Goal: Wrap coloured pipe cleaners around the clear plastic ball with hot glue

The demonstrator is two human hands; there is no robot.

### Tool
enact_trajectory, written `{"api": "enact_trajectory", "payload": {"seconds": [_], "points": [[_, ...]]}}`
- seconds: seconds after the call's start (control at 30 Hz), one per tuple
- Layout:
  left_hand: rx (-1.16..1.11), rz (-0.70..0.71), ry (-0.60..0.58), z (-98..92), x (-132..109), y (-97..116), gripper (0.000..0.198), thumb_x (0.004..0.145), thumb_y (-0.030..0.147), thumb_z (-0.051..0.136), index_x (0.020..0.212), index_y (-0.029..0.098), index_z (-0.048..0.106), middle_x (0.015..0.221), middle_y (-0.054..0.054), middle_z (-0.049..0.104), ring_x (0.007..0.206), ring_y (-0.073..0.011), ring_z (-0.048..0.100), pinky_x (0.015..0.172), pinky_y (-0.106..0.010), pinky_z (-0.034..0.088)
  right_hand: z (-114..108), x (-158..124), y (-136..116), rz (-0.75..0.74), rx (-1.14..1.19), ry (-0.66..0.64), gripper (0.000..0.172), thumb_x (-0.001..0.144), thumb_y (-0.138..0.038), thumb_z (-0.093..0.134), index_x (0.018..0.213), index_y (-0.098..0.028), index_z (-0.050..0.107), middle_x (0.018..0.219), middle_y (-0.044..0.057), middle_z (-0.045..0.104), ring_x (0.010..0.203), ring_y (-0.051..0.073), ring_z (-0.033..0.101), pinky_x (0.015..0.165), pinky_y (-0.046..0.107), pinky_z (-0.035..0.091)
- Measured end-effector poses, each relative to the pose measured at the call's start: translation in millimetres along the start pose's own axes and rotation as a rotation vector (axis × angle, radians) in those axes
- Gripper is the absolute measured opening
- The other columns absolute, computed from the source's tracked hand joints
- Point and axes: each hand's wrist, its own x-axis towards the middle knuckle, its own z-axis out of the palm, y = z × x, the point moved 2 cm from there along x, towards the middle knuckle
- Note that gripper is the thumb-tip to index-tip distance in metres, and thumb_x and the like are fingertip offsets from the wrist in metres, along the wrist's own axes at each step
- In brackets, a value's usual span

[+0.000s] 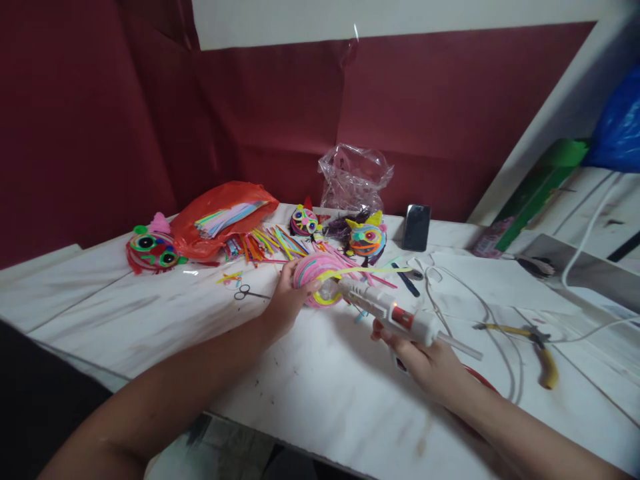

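My left hand is closed round the side of a pink ball wrapped in pipe cleaners, held above the table. A yellow ring surrounds a pale, clear-looking patch on the ball's near side, and a loose yellow pipe cleaner sticks out to the right. My right hand grips a white glue gun, its handle mostly hidden by the fingers. The gun's nozzle points left and meets or nearly meets the yellow ring. A clear glue stick juts from its back end, and a small orange light glows on its body.
Finished pipe-cleaner faces stand at the left and back. Several loose pipe cleaners spill from a red bag. Scissors, yellow-handled pliers, a phone and a white cable lie about.
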Motion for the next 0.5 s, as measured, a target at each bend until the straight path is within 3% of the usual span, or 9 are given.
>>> {"api": "enact_trajectory", "payload": {"seconds": [0.23, 0.5], "points": [[-0.068, -0.016, 0.017, -0.7, 1.7, 5.5, 0.058, 0.059, 0.026, 0.080, 0.111, 0.021, 0.054, 0.101, -0.004, 0.068, 0.095, -0.0219, 0.064, 0.086, -0.035, 0.049, -0.4, -4.3, 10.3, 0.059, 0.033, -0.027, 0.033, 0.086, -0.043, 0.045, 0.082, -0.019, 0.067, 0.072, 0.006, 0.066, 0.070, 0.022, 0.062, 0.058, 0.032, 0.052], [-0.087, -0.023, -0.001, -0.3, 1.1, 7.0, 0.060, 0.060, 0.027, 0.080, 0.112, 0.021, 0.053, 0.105, -0.005, 0.068, 0.103, -0.0246, 0.064, 0.091, -0.038, 0.048, 0.6, -4.4, 8.3, 0.045, 0.042, -0.024, 0.032, 0.085, -0.043, 0.045, 0.082, -0.019, 0.066, 0.068, 0.005, 0.063, 0.071, 0.022, 0.061, 0.060, 0.032, 0.052]]}}
